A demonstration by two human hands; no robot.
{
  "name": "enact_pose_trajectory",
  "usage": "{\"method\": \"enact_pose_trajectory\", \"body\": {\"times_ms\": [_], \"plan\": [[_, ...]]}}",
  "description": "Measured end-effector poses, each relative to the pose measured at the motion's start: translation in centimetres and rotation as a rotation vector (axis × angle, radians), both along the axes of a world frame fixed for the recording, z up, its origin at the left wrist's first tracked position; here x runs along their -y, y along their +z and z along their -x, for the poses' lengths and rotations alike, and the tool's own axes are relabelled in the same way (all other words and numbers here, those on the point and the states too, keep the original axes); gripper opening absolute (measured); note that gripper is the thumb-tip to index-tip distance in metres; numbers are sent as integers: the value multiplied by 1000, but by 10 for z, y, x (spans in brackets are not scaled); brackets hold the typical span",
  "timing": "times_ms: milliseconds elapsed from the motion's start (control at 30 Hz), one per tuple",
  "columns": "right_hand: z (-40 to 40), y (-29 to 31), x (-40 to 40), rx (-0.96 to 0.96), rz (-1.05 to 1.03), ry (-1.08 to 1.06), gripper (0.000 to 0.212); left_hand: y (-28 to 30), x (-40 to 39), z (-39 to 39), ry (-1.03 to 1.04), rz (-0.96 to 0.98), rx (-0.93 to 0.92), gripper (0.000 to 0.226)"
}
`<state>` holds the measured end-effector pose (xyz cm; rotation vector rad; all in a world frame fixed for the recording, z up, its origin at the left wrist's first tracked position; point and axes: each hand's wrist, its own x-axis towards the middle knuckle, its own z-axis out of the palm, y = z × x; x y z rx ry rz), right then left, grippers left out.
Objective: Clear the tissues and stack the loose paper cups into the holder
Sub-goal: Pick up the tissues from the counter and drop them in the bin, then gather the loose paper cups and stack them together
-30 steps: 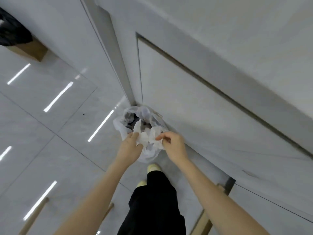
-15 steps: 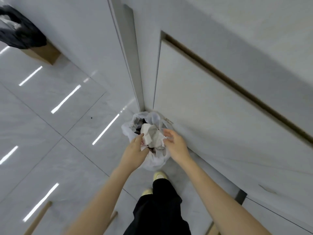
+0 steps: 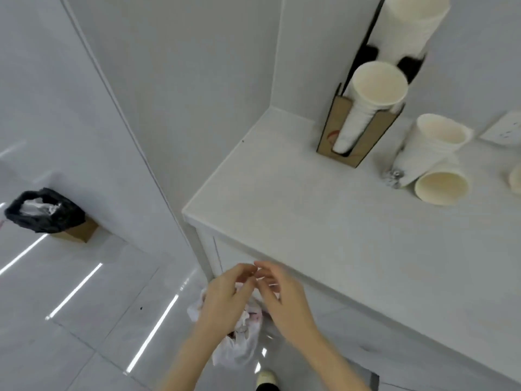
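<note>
My left hand [image 3: 225,296] and my right hand [image 3: 282,294] hover side by side above a small bin lined with a white bag [image 3: 239,342] on the floor, fingers spread, nothing in them. Crumpled tissues [image 3: 248,320] lie inside the bag below my hands. On the white counter [image 3: 282,221] stands a brown cup holder [image 3: 338,131] with a stack of white paper cups [image 3: 377,86] in it. To its right a short stack of loose cups [image 3: 434,142] leans over, and one loose cup [image 3: 441,187] lies on its side.
A black-bagged bin [image 3: 42,211] on a cardboard box sits at the far left wall. A wall socket plate [image 3: 504,131] lies at the counter's right. Another cup's rim [image 3: 516,179] shows at the right edge. My shoe [image 3: 266,378] is on the tiled floor.
Both hands let go of the tissues, which dropped into the white-bagged bin. The hands rose and the view swung up, bringing the counter, holder and cups into sight.
</note>
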<state>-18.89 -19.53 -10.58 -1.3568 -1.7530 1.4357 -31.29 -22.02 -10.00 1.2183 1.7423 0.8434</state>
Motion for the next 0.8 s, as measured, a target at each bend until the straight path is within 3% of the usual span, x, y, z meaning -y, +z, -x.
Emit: {"method": "enact_pose_trajectory", "body": {"times_ms": [200,367,567,800], "plan": [[-75,95,-22,-42,-216,-255,30,94,-41,-62,-120,-216,44,16],[-148,143,-55,-48,-359,-437,26,149,-81,-122,-207,-355,70,26],[-220,162,-105,81,-430,-514,28,177,-137,-182,-268,-438,43,36],[-282,141,-184,360,-439,-403,33,171,-205,-227,-236,-456,-31,49]]}}
